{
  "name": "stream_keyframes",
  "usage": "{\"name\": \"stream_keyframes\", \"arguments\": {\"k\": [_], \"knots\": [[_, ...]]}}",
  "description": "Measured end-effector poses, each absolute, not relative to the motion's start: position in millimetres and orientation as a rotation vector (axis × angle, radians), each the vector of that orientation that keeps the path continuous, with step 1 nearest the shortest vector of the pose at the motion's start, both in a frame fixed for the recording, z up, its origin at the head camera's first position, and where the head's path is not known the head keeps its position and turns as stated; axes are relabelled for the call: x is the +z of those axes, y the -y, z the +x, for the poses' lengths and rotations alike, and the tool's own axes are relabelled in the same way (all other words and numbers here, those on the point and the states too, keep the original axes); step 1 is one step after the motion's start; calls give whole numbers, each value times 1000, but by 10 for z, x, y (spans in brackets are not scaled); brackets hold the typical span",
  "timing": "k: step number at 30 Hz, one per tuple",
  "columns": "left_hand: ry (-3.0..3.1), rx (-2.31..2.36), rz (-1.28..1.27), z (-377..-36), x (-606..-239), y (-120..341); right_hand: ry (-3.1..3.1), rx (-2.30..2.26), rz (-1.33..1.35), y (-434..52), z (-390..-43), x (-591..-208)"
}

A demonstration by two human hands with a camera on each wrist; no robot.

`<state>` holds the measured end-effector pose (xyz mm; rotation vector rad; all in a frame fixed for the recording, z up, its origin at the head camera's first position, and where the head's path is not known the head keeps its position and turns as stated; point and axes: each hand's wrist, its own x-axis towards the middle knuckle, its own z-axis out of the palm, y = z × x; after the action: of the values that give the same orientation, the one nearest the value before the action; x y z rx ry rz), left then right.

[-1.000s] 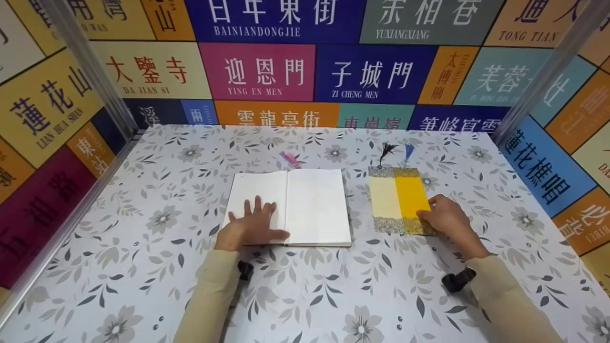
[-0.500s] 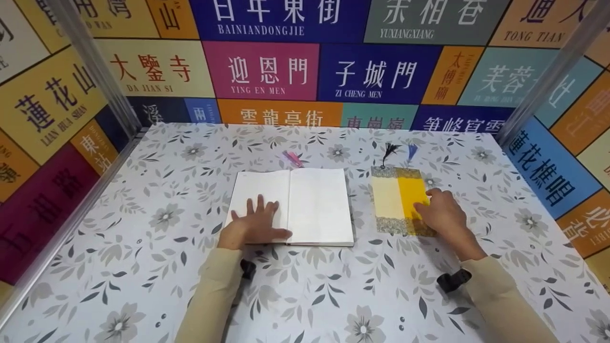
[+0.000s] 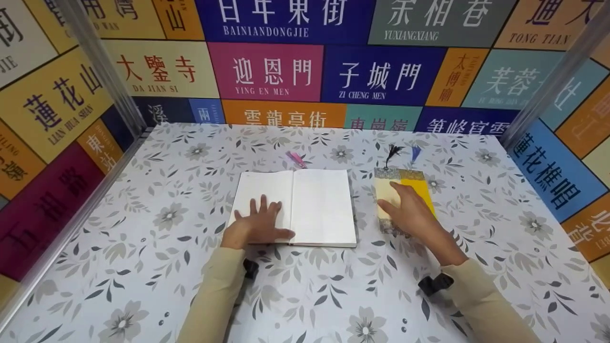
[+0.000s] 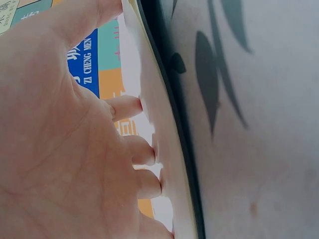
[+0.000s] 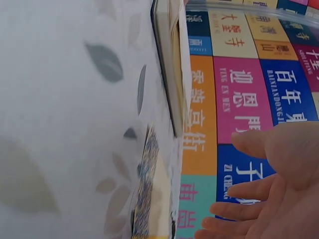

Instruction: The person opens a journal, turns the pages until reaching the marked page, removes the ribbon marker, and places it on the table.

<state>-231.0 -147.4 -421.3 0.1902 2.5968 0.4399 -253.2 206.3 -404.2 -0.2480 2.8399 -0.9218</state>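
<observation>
An open book [image 3: 324,205] with blank white pages lies on the table. My left hand [image 3: 259,223] rests on its left page, fingers spread, and the left wrist view has the fingertips pressed on the paper [image 4: 167,149]. To the right lie a cream bookmark [image 3: 384,190] and a yellow bookmark [image 3: 420,186] side by side, both with patterned end bands. Over them hovers my right hand [image 3: 413,209], covering their lower parts in the head view. In the right wrist view that hand [image 5: 279,194] has extended fingers, holds nothing and stands apart from the bookmark [image 5: 158,199].
A black tassel [image 3: 393,153] and a blue tassel [image 3: 416,153] extend from the bookmarks' far ends. A pink tassel [image 3: 296,158] lies beyond the book's top edge. Panels with street names [image 3: 267,71] rise behind the floral-covered table [image 3: 305,290].
My right hand has moved left from the yellow bookmark's right edge to above the cream one. The left hand stays on the page. The bookmarks lie as before.
</observation>
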Motion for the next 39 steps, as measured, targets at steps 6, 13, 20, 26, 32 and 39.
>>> {"name": "stream_keyframes", "arguments": {"k": [6, 13, 20, 26, 32, 39], "knots": [[-2599, 429, 201, -2313, -4203, 1466, -2830, -906, -415, -1847, -2508, -4042], [-2600, 429, 195, -2316, -4208, 1458, -2830, -784, -691, -1578, -2437, -4036], [-2610, 423, 194, -2329, -4216, 1445, -2764, -697, -847, -1347, -2404, -4050], [-2601, 408, 172, -2333, -4230, 1431, -2667, -670, -911, -1212, -2410, -4122], [-2583, 432, 139, -2328, -4242, 1432, -2584, -612, -934, -1163, -2401, -4199], [-2584, 423, 145, -2327, -4233, 1448, -2544, -484, -885, -1153, -2399, -4211]]}}
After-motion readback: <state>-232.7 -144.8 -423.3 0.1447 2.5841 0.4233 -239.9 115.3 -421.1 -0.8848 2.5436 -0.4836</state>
